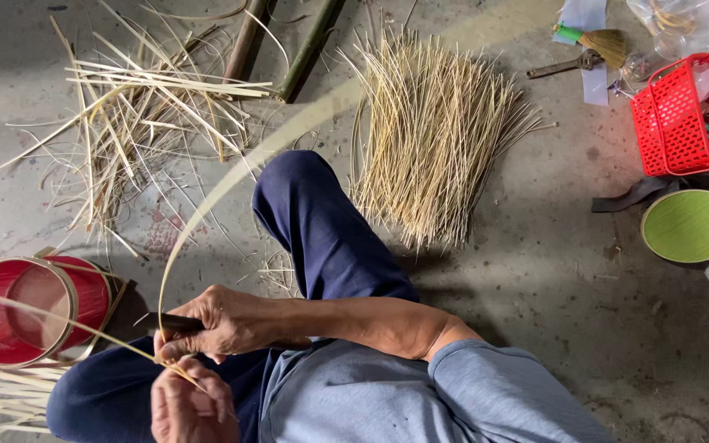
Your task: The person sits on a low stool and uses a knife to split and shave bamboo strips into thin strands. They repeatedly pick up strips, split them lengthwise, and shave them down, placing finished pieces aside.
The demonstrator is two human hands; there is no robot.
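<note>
Both hands (207, 361) on bamboo strip (231, 176); red basket (687, 111) beyond.

The lower hand (193, 408) was cut off by the bottom edge, its fingers out of sight. The dark-handled blade (170, 322) vanished inside the upper hand (225, 322), so its edge could not be made out. The long curved bamboo strip (231, 176) blurred away toward the top. The red plastic basket (683, 123) ran past the right edge, and the pale cut slats (2, 400) past the lower left corner
</note>
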